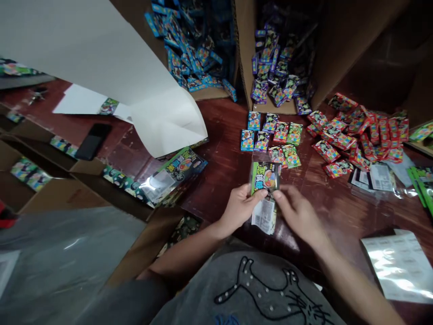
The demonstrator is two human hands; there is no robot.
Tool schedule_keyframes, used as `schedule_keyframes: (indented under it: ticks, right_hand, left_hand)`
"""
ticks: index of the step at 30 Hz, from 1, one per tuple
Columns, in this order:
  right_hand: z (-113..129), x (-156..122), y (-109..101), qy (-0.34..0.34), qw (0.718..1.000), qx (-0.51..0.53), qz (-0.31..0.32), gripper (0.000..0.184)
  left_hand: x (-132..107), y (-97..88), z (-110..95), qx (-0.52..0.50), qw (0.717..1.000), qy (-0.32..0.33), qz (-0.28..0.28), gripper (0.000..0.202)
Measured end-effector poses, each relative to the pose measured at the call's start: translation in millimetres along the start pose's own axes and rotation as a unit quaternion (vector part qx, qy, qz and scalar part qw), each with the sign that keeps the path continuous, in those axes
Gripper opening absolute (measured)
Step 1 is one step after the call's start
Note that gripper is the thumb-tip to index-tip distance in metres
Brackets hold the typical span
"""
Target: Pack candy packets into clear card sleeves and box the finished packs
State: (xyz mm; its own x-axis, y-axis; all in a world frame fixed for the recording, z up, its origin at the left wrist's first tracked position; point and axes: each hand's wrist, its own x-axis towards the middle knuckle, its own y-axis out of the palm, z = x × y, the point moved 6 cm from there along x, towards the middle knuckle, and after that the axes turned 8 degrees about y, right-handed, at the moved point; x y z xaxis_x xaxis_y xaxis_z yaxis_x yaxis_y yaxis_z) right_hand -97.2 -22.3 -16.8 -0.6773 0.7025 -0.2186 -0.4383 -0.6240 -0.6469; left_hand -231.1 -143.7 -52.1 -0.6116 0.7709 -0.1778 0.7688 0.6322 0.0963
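Near the table's front edge, a small printed packet (pixel 264 178) in black and green with a pale label on its lower part is held in both hands. My left hand (pixel 241 204) grips its left side, thumb across the front. My right hand (pixel 297 212) closes on its right side with the thumb on the edge. Just beyond the packet, small boxes stand in short rows: blue boxes (pixel 247 140), purple boxes (pixel 261 141), red boxes (pixel 281 132) and green boxes (pixel 295 134). Whatever lies behind the packet is hidden.
Cartons hold loose blue boxes (pixel 191 49) and purple boxes (pixel 270 67). Red boxes (pixel 365 131) are heaped at right, above clear-wrapped labels (pixel 380 177). Silvery sheets (pixel 402 264) lie front right. At left are a curled white sheet (pixel 162 108), stacked packets (pixel 179 171) and a phone (pixel 94 141).
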Motion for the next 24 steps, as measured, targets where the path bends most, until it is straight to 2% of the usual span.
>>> schedule_keyframes:
  ticks: [4, 6, 8, 10, 12, 13, 14, 16, 17, 18, 19, 21, 24]
  right_hand:
    - [3.3, -1.6, 51.3, 0.025, 0.977, -0.209, -0.046, 0.041]
    - [4.1, 0.3, 67.9, 0.011, 0.967, -0.248, -0.054, 0.043]
    - [4.2, 3.3, 76.3, -0.005, 0.966, -0.254, -0.041, 0.046]
    - [7.2, 10.2, 73.0, -0.026, 0.964, -0.262, -0.023, 0.047]
    - [17.9, 26.7, 56.8, -0.072, 0.962, -0.262, -0.029, 0.048]
    - [26.3, 40.1, 45.8, -0.11, 0.959, -0.258, -0.044, 0.049]
    - [35.9, 56.6, 35.0, -0.158, 0.952, -0.253, -0.065, 0.052]
    - [53.4, 96.7, 22.7, -0.261, 0.928, -0.253, -0.083, 0.056]
    - [58.9, 118.3, 24.0, -0.304, 0.913, -0.265, -0.067, 0.058]
    - [61.4, 139.3, 29.0, -0.332, 0.9, -0.279, -0.041, 0.059]
    - [60.4, 158.3, 36.3, -0.342, 0.892, -0.296, -0.006, 0.06]
    - [52.1, 182.8, 50.5, -0.336, 0.882, -0.324, 0.056, 0.062]
    - [31.4, 177.4, 54.3, -0.346, 0.872, -0.336, 0.082, 0.06]
  left_hand:
    - [-11.7, 0.0, 24.7, -0.032, 0.996, -0.014, -0.085, 0.043]
    - [-19.2, -4.9, 35.9, 0.001, 0.996, -0.013, -0.093, 0.046]
    - [-27.8, -18.1, 36.0, 0.067, 0.992, 0.048, -0.098, 0.056]
    - [-40.0, -42.1, 21.5, 0.187, 0.961, 0.157, -0.133, 0.079]
    - [-52.9, -64.4, -3.5, 0.34, 0.888, 0.271, -0.151, 0.104]
    - [-55.9, -69.5, -16.0, 0.411, 0.846, 0.318, -0.121, 0.111]
    - [-55.7, -68.5, -26.1, 0.466, 0.806, 0.362, -0.047, 0.11]
    - [-49.6, -56.1, -36.2, 0.527, 0.722, 0.42, 0.155, 0.094]
    - [-43.6, -49.1, -37.2, 0.54, 0.682, 0.429, 0.244, 0.086]
    - [-34.4, -42.8, -37.3, 0.549, 0.65, 0.428, 0.306, 0.082]
    - [-22.4, -36.8, -36.8, 0.557, 0.629, 0.419, 0.344, 0.081]
    - [3.7, -25.8, -34.0, 0.573, 0.612, 0.395, 0.377, 0.081]
    - [25.4, -15.9, -27.9, 0.6, 0.607, 0.345, 0.389, 0.07]
